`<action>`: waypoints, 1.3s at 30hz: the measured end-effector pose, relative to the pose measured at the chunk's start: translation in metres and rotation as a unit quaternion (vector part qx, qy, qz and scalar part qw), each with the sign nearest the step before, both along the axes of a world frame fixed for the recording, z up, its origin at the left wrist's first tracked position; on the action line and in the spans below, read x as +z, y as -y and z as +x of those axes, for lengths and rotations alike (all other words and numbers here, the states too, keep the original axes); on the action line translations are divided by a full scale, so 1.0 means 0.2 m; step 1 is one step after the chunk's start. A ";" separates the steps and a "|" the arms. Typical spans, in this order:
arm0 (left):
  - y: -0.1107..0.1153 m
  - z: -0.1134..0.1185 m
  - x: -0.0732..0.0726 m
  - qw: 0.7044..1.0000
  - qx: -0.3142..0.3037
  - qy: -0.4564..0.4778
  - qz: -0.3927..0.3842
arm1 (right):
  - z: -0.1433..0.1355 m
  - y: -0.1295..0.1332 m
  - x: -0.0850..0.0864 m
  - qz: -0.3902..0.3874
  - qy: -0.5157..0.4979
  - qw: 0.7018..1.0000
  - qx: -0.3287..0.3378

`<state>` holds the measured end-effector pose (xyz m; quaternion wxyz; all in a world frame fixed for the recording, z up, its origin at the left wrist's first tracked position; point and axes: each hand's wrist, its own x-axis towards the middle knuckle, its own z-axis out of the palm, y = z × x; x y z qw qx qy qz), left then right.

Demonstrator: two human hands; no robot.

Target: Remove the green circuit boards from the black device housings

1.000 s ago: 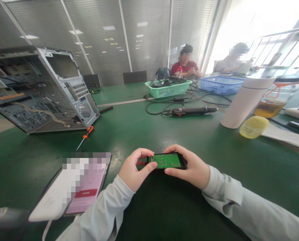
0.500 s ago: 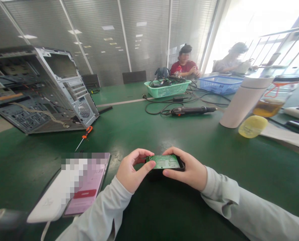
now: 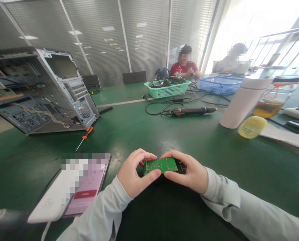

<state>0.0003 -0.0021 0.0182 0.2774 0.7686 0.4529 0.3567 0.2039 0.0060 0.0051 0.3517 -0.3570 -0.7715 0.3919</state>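
**Green circuit board (image 3: 162, 164) cradled between two hands**

And here it is, right in front of the person, at the near side of the counter (image 3: 129, 130): the board lies dotted side up over a black case (image 3: 181, 167), which shows past its right end. The left hand (image 3: 132, 174) has the board pinched, fingers along the far edge and thumb on the near one, presumably for level support. Opposite, the right hand (image 3: 193, 171) wraps the case end, fingers closed on it, tips reaching the board's edges; that looks like the steadying side. Does the case touch the counter? From here, I can't tell.

Look left: a phone (image 3: 87, 190) lies screen up next to a white device (image 3: 50, 202), probably for easy glancing. An orange-handled screwdriver (image 3: 87, 133) rests by the open computer case (image 3: 71, 87). Beyond the hands, a black power tool (image 3: 192, 111) lies crosswise, apparently parked clear of the work.
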 end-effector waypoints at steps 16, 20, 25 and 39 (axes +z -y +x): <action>0.00 -0.02 -0.01 0.995 0.058 -0.001 0.082 | -0.01 0.00 -0.03 -0.102 -0.113 0.987 0.056; -0.05 -0.03 -0.03 0.977 0.143 0.153 -0.029 | 0.01 -0.01 -0.03 -0.109 -0.068 0.991 0.037; -0.10 -0.03 -0.07 0.894 0.166 0.349 -0.228 | 0.02 -0.01 -0.02 -0.108 -0.030 0.992 0.054; -0.11 -0.03 -0.07 0.754 0.012 0.531 -0.385 | 0.05 -0.11 0.08 -0.307 -0.156 0.917 -0.199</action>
